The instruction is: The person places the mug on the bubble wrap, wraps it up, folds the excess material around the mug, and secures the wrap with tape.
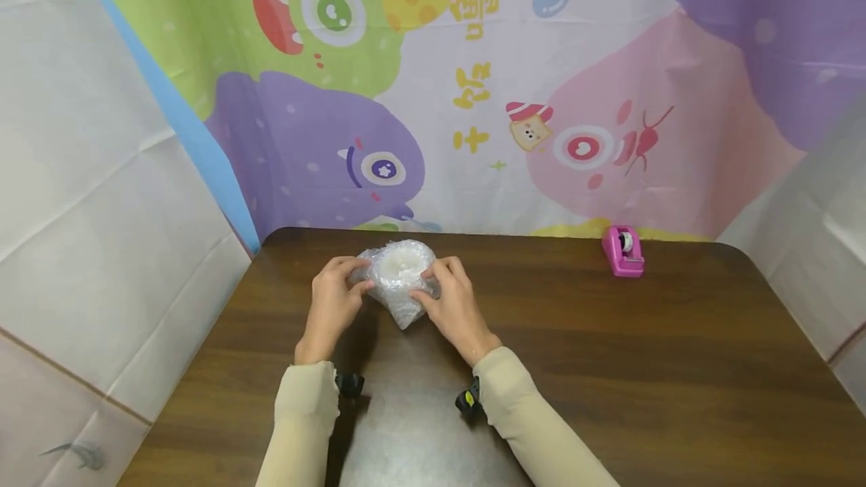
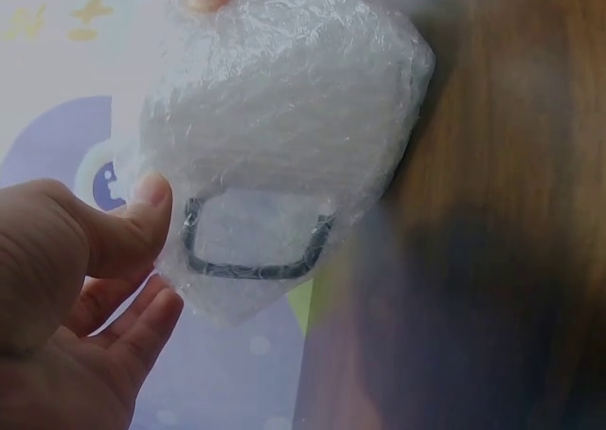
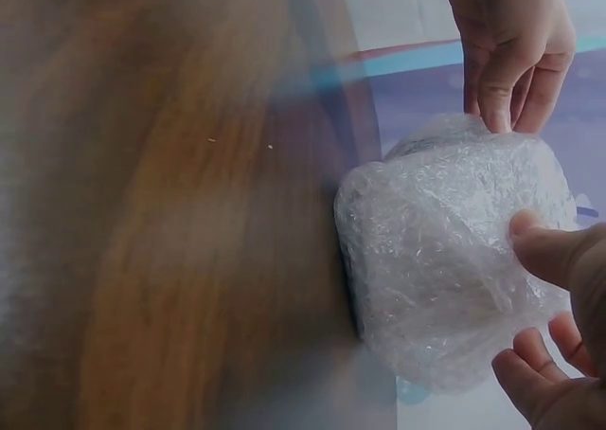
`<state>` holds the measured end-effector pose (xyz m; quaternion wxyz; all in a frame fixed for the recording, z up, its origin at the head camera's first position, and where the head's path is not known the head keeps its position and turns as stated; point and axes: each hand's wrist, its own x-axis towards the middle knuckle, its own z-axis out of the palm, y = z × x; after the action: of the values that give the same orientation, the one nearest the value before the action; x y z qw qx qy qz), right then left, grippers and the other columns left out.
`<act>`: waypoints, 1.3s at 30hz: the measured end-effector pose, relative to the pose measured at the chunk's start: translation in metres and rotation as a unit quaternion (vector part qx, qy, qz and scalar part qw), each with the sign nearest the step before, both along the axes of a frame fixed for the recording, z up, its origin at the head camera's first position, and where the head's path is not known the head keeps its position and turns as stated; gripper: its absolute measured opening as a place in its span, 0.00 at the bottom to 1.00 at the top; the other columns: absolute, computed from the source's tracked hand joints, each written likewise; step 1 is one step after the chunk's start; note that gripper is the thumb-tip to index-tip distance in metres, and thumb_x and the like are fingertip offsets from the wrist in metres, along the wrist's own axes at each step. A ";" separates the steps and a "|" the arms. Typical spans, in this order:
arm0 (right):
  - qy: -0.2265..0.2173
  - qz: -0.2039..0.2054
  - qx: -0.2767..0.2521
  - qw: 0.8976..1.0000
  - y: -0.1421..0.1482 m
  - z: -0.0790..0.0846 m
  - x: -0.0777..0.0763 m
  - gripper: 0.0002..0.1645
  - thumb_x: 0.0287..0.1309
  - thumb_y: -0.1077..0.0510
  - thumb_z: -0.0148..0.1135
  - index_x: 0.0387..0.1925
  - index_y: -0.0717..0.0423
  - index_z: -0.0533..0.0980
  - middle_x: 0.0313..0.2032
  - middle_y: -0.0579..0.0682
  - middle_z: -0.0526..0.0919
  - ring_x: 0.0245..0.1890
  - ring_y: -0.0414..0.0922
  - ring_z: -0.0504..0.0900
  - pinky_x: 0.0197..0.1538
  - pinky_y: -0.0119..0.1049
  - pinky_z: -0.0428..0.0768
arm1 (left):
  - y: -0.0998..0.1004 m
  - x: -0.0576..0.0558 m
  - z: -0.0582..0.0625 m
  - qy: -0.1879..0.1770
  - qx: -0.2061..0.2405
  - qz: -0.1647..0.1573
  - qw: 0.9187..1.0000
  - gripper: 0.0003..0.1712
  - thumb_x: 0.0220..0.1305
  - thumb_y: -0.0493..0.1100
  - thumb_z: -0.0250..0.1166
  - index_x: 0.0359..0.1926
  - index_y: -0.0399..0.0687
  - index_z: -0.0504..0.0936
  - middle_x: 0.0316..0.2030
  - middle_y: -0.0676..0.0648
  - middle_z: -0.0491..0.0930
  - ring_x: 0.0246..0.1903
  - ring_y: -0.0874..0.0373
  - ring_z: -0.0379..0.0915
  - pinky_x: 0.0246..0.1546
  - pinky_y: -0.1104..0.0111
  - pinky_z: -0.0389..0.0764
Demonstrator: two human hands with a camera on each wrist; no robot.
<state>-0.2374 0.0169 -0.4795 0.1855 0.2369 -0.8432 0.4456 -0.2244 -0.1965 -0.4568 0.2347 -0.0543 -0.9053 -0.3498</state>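
Observation:
A white mug wrapped in bubble wrap (image 1: 404, 265) is near the table's far edge, between my two hands. Through the clear wrap, the left wrist view shows a dark, squared handle (image 2: 251, 271) on the mug's left side. My left hand (image 1: 333, 303) pinches the wrap at that handle end, thumb on the near face. On the opposite side, my right hand (image 1: 458, 305) grips the wrapped mug between thumb (image 3: 554, 248) and fingers. A loose pointed corner of wrap sticks out toward me. Most of the mug's surface is blurred by the plastic.
A pink tape dispenser (image 1: 624, 252) stands at the far right of the dark wooden table (image 1: 609, 382). Behind the table hangs a cartoon-printed cloth (image 1: 487, 171). Pale cloth panels (image 1: 101, 171) flank both sides.

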 end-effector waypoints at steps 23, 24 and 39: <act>-0.004 -0.014 0.007 1.000 -0.021 0.002 -0.029 0.19 0.52 0.59 0.79 0.39 0.59 0.76 0.45 0.56 0.75 0.44 0.50 0.80 0.50 0.43 0.83 | -0.012 -0.028 0.010 -0.055 -0.032 0.008 0.998 0.19 0.56 0.30 0.74 0.50 0.32 0.85 0.52 0.30 0.83 0.58 0.37 0.77 0.65 0.46 0.72; -0.005 -0.014 0.008 1.000 -0.022 0.003 -0.030 0.19 0.53 0.59 0.79 0.39 0.59 0.76 0.45 0.55 0.75 0.44 0.50 0.80 0.50 0.43 0.83 | -0.012 -0.029 0.011 -0.054 -0.036 0.007 0.998 0.19 0.57 0.30 0.74 0.50 0.31 0.85 0.52 0.30 0.83 0.58 0.36 0.77 0.65 0.46 0.72; 0.009 -0.026 0.061 0.998 -0.021 0.005 -0.021 0.19 0.58 0.58 0.75 0.50 0.58 0.80 0.56 0.57 0.74 0.55 0.53 0.76 0.55 0.44 0.81 | -0.014 -0.025 0.013 -0.036 -0.015 0.006 0.999 0.24 0.58 0.25 0.67 0.57 0.30 0.82 0.57 0.30 0.81 0.52 0.35 0.79 0.57 0.46 0.77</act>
<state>-0.2588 -0.0045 -0.4746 0.1897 0.2301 -0.8727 0.3866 -0.2492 -0.2106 -0.4435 0.2033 -0.0400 -0.9187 -0.3363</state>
